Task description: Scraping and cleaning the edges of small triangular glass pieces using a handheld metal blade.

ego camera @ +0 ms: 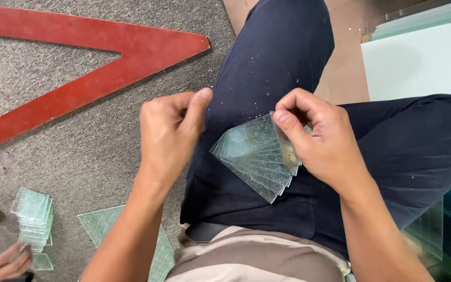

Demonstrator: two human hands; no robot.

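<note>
Right hand (322,141) pinches a fanned stack of glass squares (254,156) at frame centre. Left hand (170,130) has fingers pinched together, holding nothing visible. Best to grip edges only and support the fan underneath.

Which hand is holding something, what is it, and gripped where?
The right hand holds a fanned stack of small glass panes, pinched at its upper right end. The left hand holds nothing that shows.

Grey carpet floor (79,156) w/ red triangular frame (95,78); pale glass sheet (418,62) at right.
</note>
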